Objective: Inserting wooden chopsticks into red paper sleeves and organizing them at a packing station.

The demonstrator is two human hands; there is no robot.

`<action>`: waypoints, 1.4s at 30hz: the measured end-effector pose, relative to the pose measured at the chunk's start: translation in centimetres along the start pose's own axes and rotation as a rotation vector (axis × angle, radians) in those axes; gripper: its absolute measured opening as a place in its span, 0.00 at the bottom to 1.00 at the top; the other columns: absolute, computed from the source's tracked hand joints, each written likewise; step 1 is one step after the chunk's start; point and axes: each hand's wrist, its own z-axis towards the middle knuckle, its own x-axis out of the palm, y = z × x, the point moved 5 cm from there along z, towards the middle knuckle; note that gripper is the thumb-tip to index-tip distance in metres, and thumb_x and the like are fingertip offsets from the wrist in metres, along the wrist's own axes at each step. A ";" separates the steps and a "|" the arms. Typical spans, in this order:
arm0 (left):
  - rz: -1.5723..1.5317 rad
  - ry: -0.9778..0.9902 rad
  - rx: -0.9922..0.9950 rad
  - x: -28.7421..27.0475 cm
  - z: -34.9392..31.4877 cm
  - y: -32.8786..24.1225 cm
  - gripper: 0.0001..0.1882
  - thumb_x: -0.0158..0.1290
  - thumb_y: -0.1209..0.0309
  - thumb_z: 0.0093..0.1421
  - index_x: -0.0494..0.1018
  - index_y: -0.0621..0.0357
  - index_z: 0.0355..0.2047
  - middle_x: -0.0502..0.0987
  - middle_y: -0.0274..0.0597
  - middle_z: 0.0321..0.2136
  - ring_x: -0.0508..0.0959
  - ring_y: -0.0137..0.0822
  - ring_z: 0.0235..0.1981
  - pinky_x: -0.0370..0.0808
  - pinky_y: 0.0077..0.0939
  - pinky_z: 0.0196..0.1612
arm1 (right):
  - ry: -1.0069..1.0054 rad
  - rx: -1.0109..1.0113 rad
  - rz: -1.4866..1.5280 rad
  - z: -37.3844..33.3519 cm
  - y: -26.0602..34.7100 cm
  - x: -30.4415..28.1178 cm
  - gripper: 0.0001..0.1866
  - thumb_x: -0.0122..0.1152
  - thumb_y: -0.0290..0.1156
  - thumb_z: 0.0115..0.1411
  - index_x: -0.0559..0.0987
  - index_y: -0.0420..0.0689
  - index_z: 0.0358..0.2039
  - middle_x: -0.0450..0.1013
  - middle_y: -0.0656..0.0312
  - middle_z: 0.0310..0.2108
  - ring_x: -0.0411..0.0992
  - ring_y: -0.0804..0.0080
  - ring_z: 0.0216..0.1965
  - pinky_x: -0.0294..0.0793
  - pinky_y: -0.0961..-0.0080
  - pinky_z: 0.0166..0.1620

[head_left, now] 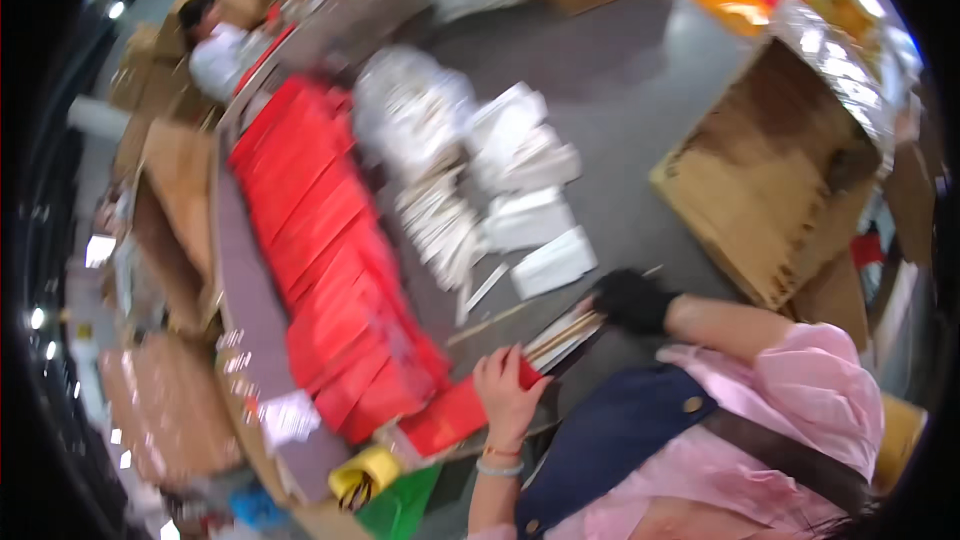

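Note:
My left hand (505, 398), bare with bands at the wrist, is closed on the end of a long flat red sleeve (455, 418) near the table's front edge. My right hand (635, 302), in a black glove, grips the far end of a slim bundle of brown sticks (562, 338) lying along a white strip. The bundle's other end meets the red sleeve at my left fingers; blur hides whether it is inside. Left of my hands lies a long overlapping row of red sleeves (320, 230). Beyond them are white folded packets (540, 220) and a fanned pile of thin off-white pieces (440, 230).
An open cardboard box (740, 190) stands tilted on the table at the right. A clear plastic bag (410, 100) lies behind the off-white pile. A yellow roll (365, 478) sits at the near left edge. Another person (220, 55) is at the far left.

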 end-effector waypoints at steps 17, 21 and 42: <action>0.198 0.283 0.180 0.3 3.9 -3.3 0.32 0.66 0.68 0.38 0.74 0.47 0.49 0.73 0.46 0.43 0.71 0.51 0.45 0.68 0.43 0.51 | 0.029 -0.180 -0.155 3.0 10.6 -4.9 0.36 0.70 0.49 0.41 0.74 0.48 0.50 0.71 0.56 0.45 0.68 0.59 0.50 0.62 0.53 0.55; 0.204 0.391 0.208 -6.1 4.7 -4.0 0.16 0.63 0.70 0.39 0.79 0.51 0.32 0.73 0.47 0.41 0.72 0.51 0.42 0.71 0.44 0.46 | -0.070 -0.230 -0.309 2.3 9.5 -4.5 0.32 0.70 0.49 0.37 0.75 0.50 0.44 0.70 0.59 0.41 0.69 0.61 0.47 0.62 0.51 0.52; -0.041 -0.197 -0.503 0.7 -2.0 4.1 0.50 0.68 0.47 0.43 0.62 0.62 0.61 0.62 0.54 0.60 0.57 0.55 0.64 0.45 0.64 0.65 | 0.146 -0.058 -0.328 2.4 10.8 -7.6 0.35 0.74 0.50 0.38 0.76 0.45 0.45 0.71 0.57 0.42 0.69 0.57 0.48 0.59 0.56 0.57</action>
